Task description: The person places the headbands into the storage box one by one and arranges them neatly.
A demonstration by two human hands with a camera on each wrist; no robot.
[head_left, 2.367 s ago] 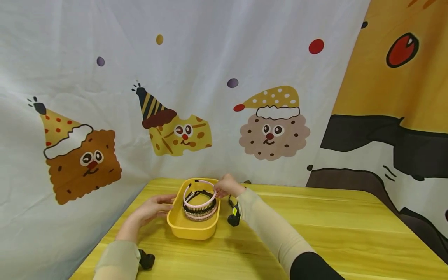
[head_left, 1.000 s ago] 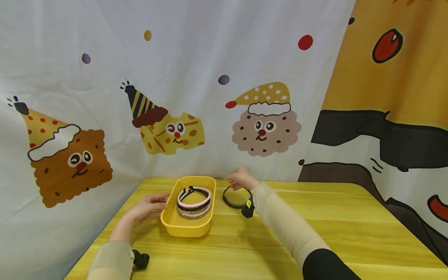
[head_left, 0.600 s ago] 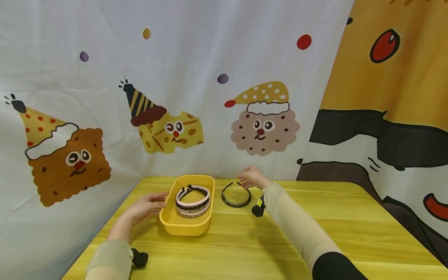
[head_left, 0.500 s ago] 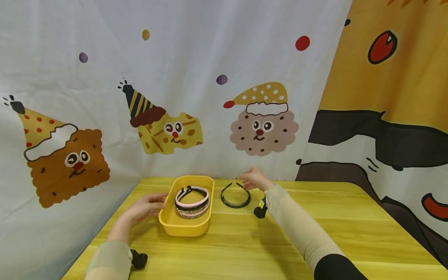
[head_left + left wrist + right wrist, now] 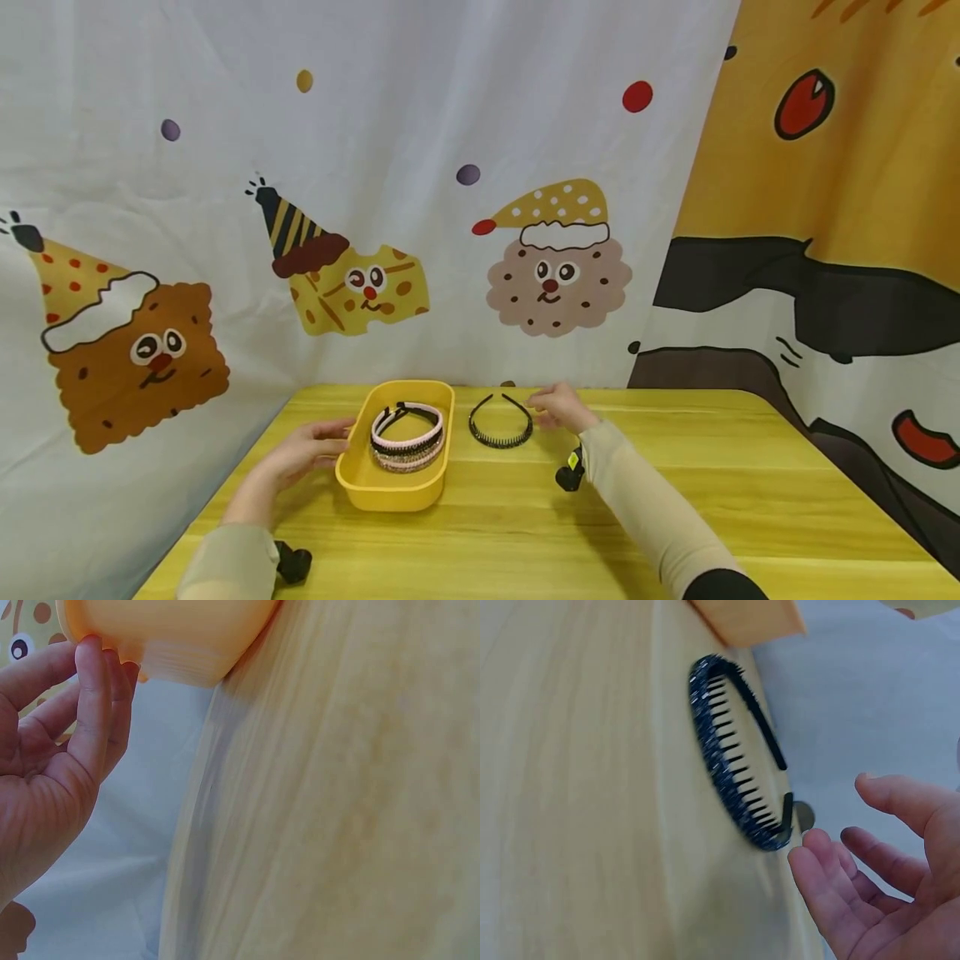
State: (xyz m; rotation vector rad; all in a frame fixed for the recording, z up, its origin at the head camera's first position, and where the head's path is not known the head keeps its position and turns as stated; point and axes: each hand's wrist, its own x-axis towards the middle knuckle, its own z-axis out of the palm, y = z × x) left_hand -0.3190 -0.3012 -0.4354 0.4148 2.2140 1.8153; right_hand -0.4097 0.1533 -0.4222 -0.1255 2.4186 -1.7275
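A black toothed headband (image 5: 500, 441) lies on the table between the yellow bin (image 5: 390, 498) and my right hand (image 5: 560, 407). In the right wrist view its band (image 5: 718, 766) looks speckled and has comb teeth inside. The right hand (image 5: 877, 877) is beside one end of it, fingers spread and loosely bent, holding nothing. Inside the bin, several headbands (image 5: 406, 450) sit stacked, a pale pink one on top of black and glittery ones. My left hand (image 5: 303, 450) rests its fingertips on the bin's left outer side, near the rim in the left wrist view.
The yellow wood-grain table (image 5: 525, 533) ends at a white curtain (image 5: 420, 125) printed with cartoon biscuits and cheese. A black wrist camera (image 5: 293, 563) sits by the left sleeve and another wrist camera (image 5: 570, 472) by the right.
My right hand moved from the bin's right rim to the right, holding the black headband, set it down on the table and let go. The left hand stayed at the bin.
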